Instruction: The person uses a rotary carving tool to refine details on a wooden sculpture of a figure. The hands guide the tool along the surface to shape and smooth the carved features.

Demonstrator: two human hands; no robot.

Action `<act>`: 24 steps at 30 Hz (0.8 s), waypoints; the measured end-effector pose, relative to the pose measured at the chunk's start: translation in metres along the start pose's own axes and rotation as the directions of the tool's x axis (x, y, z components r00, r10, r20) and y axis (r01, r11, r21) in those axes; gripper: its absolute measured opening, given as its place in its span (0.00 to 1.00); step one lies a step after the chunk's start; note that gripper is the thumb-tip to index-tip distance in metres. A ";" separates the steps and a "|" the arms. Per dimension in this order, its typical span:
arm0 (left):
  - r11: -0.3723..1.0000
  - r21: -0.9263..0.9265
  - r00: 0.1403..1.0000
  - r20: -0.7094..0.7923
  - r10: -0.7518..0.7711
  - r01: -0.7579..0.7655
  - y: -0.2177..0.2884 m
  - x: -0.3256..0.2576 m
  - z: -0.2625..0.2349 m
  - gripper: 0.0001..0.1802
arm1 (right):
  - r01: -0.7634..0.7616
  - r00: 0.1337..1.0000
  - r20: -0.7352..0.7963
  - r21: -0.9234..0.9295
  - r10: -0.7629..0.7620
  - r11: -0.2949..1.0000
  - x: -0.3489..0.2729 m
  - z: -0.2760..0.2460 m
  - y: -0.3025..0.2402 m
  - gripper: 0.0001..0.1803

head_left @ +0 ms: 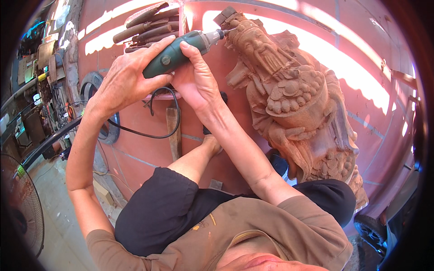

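A green rotary tool (166,59) with a grey nose lies across both my hands, its bit pointing right toward the head end of a wooden statue (300,113). My left hand (126,74) wraps the rear of the tool's body. My right hand (197,80) supports it from below near the nose, thumb along the side. The bit's tip is close to the carved headdress; whether it touches, I cannot tell. The brown statue shows a bearded figure with a heaped cluster of round shapes at its chest. A black cord (177,118) loops down from the tool.
Several wooden-handled tools (151,29) lie at the upper left on red floor tiles (135,156). A mallet-like wooden handle (173,128) lies near my leg. Left are a round grey rim (108,131), a fan (22,203) and cluttered workshop items. A black wheel (370,229) stands lower right.
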State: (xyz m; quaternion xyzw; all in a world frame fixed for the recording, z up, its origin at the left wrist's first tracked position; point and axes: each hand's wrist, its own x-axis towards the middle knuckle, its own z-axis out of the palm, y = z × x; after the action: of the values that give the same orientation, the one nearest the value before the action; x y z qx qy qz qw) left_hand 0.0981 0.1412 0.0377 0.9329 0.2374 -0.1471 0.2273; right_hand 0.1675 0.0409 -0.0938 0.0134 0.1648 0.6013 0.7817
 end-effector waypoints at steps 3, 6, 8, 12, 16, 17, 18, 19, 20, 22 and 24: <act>1.000 0.005 1.000 -0.012 0.025 -0.025 -0.001 -0.001 0.000 0.44 | -0.007 1.000 0.006 0.001 0.007 1.000 -0.001 0.001 0.000 0.22; 0.999 -0.003 0.999 -0.015 0.039 -0.039 0.001 0.000 -0.002 0.44 | -0.008 1.000 0.006 0.004 0.008 1.000 -0.004 0.006 0.000 0.23; 0.999 -0.015 0.999 -0.029 0.041 -0.042 0.002 0.000 -0.004 0.43 | -0.008 1.000 0.011 -0.003 0.008 1.000 -0.004 0.009 -0.002 0.23; 0.999 0.020 0.998 -0.045 0.037 -0.036 0.004 0.002 -0.005 0.42 | -0.003 1.000 0.025 -0.033 0.004 0.999 0.002 0.009 -0.006 0.23; 0.999 0.016 0.998 -0.043 0.042 -0.042 0.003 0.005 -0.005 0.42 | 0.004 1.000 0.023 -0.028 -0.003 1.000 0.005 0.005 -0.005 0.22; 0.999 0.012 0.998 -0.045 0.047 -0.046 0.002 0.004 -0.004 0.43 | 0.000 1.000 0.023 -0.018 0.000 1.000 0.004 0.006 -0.005 0.22; 0.999 0.014 0.998 -0.041 0.047 -0.046 0.003 0.004 -0.003 0.43 | -0.003 1.000 0.022 -0.008 0.003 1.000 0.002 0.008 -0.005 0.22; 0.999 0.016 0.998 -0.038 0.046 -0.046 0.003 0.003 -0.003 0.43 | -0.007 1.000 0.023 0.003 0.007 1.000 0.001 0.009 -0.005 0.21; 0.999 0.011 0.998 -0.037 0.050 -0.050 0.003 0.004 -0.002 0.43 | -0.005 1.000 0.018 0.003 0.005 1.000 0.001 0.008 -0.006 0.21; 0.998 0.012 0.997 -0.045 0.057 -0.057 0.001 0.003 0.001 0.41 | -0.002 1.000 0.008 0.002 0.002 1.000 0.000 0.004 -0.005 0.21; 0.999 0.015 0.999 -0.028 0.037 -0.036 0.004 0.003 0.000 0.41 | 0.006 1.000 0.013 -0.004 -0.006 1.000 -0.001 0.003 -0.005 0.22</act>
State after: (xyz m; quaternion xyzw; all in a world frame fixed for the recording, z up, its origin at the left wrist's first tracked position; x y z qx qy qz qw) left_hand 0.1026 0.1391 0.0376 0.9407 0.2225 -0.1314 0.2199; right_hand 0.1727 0.0394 -0.0917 0.0155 0.1585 0.5991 0.7846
